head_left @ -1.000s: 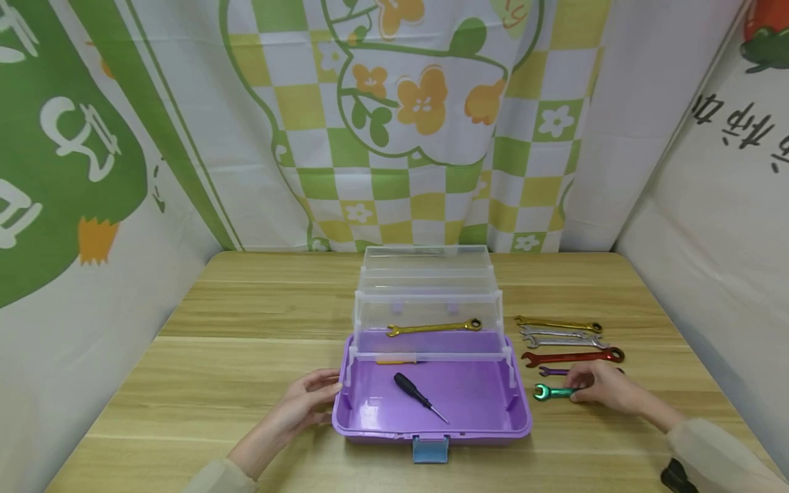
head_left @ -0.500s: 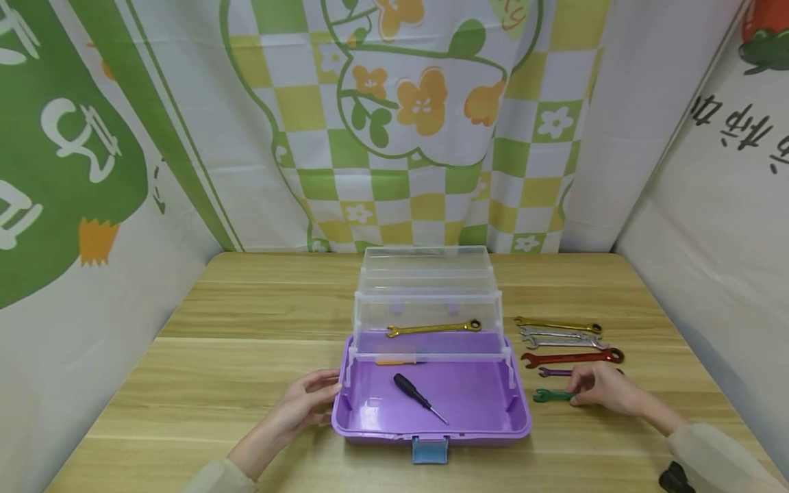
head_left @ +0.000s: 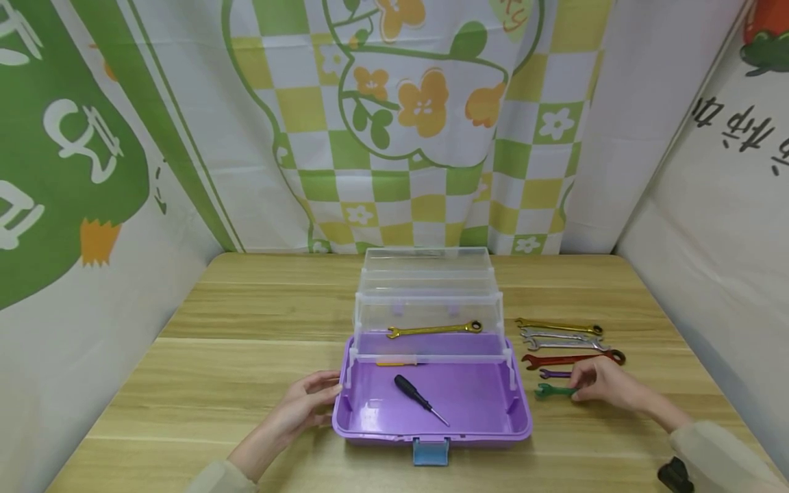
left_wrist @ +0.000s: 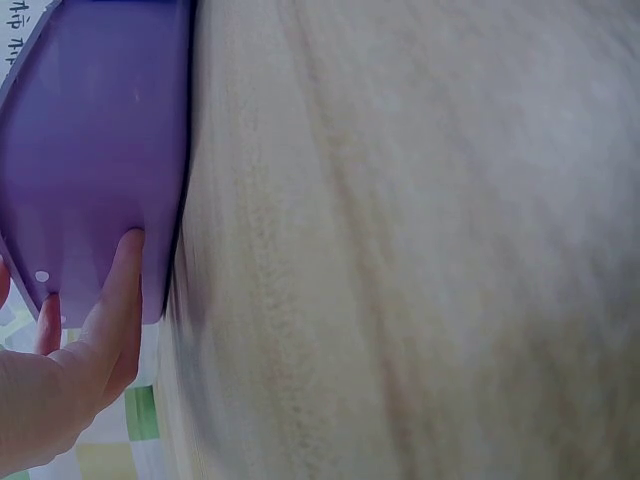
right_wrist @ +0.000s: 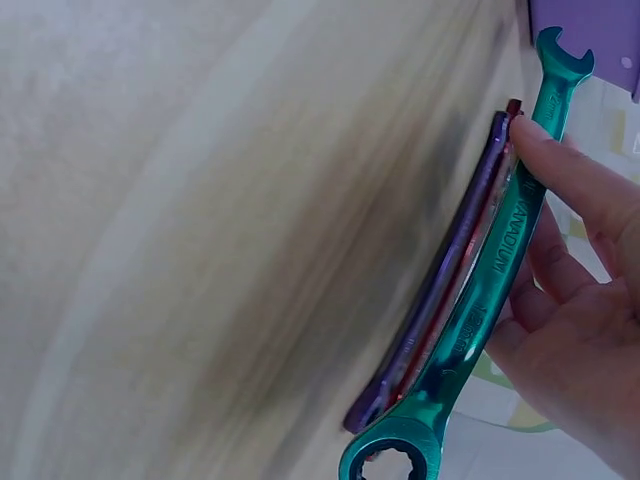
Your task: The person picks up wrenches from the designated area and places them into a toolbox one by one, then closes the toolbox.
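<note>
Green wrench [right_wrist: 512, 235] is sitting in the right hand [head_left: 603, 385], its open end pointing at the box [head_left: 524, 418], a narrow strip of wood showing between it and the right rim. Fingers and thumb are clamping on the shank; ring end is sticking out past the hand in the right wrist view. Whether the wrench is touching the table [head_left: 246, 308], cannot tell.

Purple wrench [head_left: 551, 374] is lying just beyond, partly behind the hand, leaving little room on that side; red wrench [head_left: 561, 359], then two silver wrenches and a gold wrench [head_left: 557, 325] are lying farther back. Wood is running from the green wrench toward the near edge.

Left hand [head_left: 302, 404] is resting against the box's left wall, fingers apart. Black screwdriver [head_left: 411, 389] is lying slantwise inside, well apart from both side walls. Clear trays [head_left: 431, 281] are standing raised over the box's back half.
</note>
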Demonstrator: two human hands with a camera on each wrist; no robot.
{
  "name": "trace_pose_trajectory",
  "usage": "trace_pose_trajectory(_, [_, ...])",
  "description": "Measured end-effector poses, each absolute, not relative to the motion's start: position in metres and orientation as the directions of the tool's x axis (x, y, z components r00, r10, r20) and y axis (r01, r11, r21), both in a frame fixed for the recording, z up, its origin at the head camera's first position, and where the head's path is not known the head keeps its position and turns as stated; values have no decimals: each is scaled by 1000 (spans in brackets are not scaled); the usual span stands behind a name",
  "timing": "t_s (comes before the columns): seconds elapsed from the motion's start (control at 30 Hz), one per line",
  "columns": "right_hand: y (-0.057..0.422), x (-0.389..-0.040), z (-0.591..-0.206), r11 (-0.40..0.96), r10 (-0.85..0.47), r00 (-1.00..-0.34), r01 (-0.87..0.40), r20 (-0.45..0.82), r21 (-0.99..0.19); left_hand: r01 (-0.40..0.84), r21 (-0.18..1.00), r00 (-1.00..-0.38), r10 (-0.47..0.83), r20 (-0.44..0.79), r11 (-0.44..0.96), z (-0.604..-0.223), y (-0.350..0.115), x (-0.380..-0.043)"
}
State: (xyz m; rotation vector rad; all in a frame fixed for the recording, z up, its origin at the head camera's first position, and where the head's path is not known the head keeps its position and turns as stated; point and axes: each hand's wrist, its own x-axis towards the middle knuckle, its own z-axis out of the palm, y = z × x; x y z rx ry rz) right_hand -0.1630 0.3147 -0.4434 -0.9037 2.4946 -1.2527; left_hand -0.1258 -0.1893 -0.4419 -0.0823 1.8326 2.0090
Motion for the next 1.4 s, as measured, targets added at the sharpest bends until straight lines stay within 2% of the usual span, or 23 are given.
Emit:
trace_pose_trajectory(0.17, [314,-163,-435,494,-594,-801,-437,75,-751,-338,940,-910,272,-313,-51,-442,-190,-126])
trace_pose_trajectory(0.43, [312,-166,-424,478,-601,-797,-424,66,-769,-343,938,-910,266,-318,-53,-441,-189,-125])
trace_pose_trajectory(0.7, [303,-167,-413,542,-576,-817,-396,15,-741,-340,939,-912,263,-316,-50,-441,-190,-125])
trace_pose_trajectory(0.97, [296,-171,-400,496,-607,-789,-472,97,-729,-343,938,-911,264,-318,-54,-443,-190,-125])
trace_pose_trajectory(1.4, [279,-179,-371,544,-601,-794,-487,87,-683,-341,938,-910,269,-315,-57,-443,-190,-126])
